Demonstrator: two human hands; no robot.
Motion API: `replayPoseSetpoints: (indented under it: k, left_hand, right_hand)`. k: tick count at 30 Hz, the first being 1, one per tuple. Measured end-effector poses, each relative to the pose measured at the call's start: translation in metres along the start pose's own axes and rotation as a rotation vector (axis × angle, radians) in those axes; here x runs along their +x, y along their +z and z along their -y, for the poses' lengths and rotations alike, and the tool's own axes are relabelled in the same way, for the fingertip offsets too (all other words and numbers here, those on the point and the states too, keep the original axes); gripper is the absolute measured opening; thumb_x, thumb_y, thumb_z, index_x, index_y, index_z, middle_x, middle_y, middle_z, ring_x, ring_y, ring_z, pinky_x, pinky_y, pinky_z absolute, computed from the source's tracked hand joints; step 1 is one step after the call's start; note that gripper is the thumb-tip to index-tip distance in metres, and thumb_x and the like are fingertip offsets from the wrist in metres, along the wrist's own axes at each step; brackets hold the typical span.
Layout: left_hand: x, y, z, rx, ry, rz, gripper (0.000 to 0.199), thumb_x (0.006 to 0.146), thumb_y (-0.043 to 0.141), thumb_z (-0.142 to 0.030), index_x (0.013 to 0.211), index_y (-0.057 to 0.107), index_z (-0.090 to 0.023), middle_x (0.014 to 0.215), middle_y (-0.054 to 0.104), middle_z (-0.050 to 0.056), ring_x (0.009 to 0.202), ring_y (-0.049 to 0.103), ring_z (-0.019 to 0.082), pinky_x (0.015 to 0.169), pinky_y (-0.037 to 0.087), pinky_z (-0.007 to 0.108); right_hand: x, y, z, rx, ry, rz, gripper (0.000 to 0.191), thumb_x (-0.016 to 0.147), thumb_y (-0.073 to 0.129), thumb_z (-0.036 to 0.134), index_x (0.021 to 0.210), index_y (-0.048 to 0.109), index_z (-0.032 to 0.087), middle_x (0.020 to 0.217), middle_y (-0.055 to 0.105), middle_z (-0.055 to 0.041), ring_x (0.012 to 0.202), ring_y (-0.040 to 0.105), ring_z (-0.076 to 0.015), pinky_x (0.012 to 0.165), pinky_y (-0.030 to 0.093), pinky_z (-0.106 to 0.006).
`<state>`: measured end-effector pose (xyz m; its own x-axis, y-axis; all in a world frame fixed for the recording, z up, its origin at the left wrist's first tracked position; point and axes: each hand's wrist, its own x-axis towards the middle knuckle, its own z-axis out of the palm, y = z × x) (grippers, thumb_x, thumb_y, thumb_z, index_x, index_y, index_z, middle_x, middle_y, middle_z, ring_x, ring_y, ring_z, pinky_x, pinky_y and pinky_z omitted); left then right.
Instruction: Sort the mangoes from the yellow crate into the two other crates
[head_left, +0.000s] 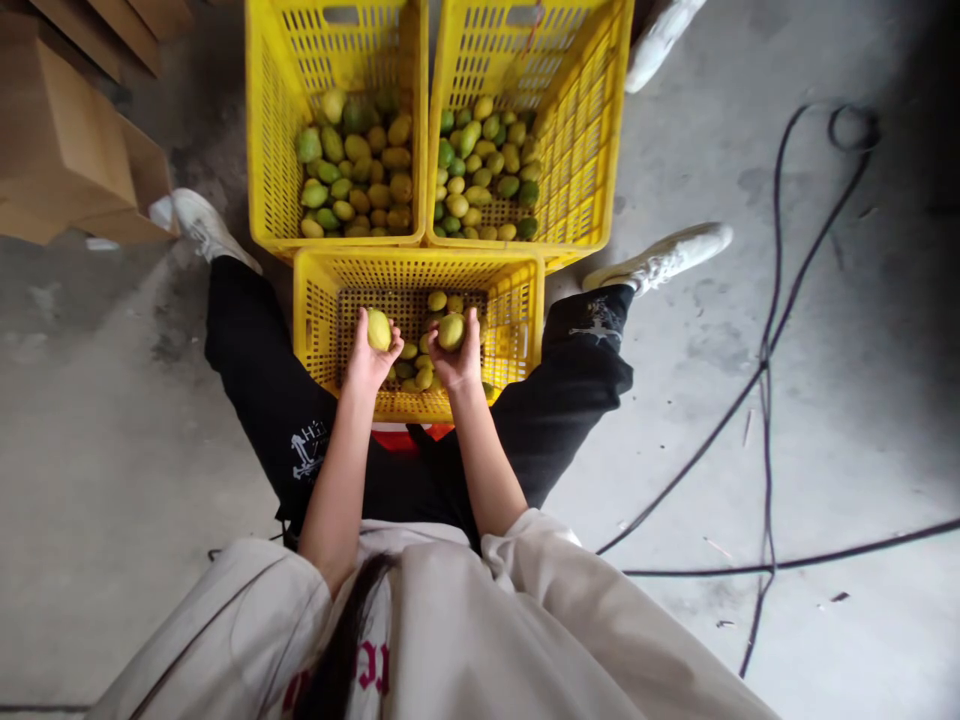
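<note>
Above the near yellow crate (306, 330), my left hand (367, 358) is closed around a yellow-green lemon (379, 330). A second lemon (451, 332) is gripped in my right hand (463, 362), a short way to the right. Both hands are palm up, with the fruit showing on top. Below and between them, several loose lemons (424, 379) lie on the slatted bottom of this crate. My hands partly hide the fruit underneath.
Two larger yellow crates stand beyond: the left crate (271, 190) and the right crate (592, 150), each holding green and yellow lemons. Cardboard boxes (67, 130) are at upper left. A black cable (776, 330) loops over the concrete floor on the right. Another person's white shoe (661, 42) shows at the top.
</note>
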<state>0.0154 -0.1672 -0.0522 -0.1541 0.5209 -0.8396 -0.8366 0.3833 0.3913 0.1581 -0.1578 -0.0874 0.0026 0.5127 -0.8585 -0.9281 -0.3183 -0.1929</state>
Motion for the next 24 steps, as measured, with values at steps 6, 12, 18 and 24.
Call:
replayPoseSetpoints:
  k: [6,12,18,24]
  left_hand:
    - [-0.002,0.001,-0.002,-0.014,0.011,-0.037,0.029,0.121,0.076,-0.050,0.108,0.078,-0.025,0.089,0.072,0.001,0.075,0.069,0.012,0.066,0.057,0.018]
    - [-0.002,0.000,0.000,-0.002,-0.014,0.000,0.044,0.131,0.053,-0.051,0.105,0.077,-0.024,0.091,0.071,0.004,0.070,0.062,0.013,0.058,0.048,0.020]
    - [0.006,-0.005,0.002,0.065,0.011,0.002,0.021,0.120,0.075,-0.040,0.106,0.079,-0.025,0.098,0.077,0.005,0.073,0.067,0.015,0.058,0.051,0.021]
    - [0.007,-0.005,0.004,0.091,0.010,-0.010,0.019,0.101,0.092,-0.028,0.100,0.073,-0.023,0.095,0.077,0.004,0.077,0.070,0.014,0.057,0.047,0.021]
  right_hand:
    - [0.002,-0.002,0.006,-0.069,0.012,0.055,0.034,0.125,0.056,0.051,0.102,0.067,0.028,0.082,0.074,-0.0003,0.073,0.073,-0.0168,0.058,0.062,-0.022]
    - [0.001,-0.003,0.008,-0.095,0.037,0.098,0.044,0.129,0.038,0.050,0.100,0.064,0.028,0.084,0.073,-0.0026,0.062,0.061,-0.0161,0.041,0.035,-0.019]
    - [0.004,-0.005,0.003,-0.178,-0.077,0.120,0.019,0.115,0.070,0.043,0.103,0.070,0.029,0.087,0.073,0.0002,0.081,0.074,-0.0183,0.060,0.056,-0.022]
    - [0.003,-0.014,0.003,-0.203,-0.081,0.142,0.014,0.100,0.071,0.029,0.113,0.078,0.030,0.100,0.081,-0.0006,0.111,0.084,-0.0246,0.097,0.074,-0.039]
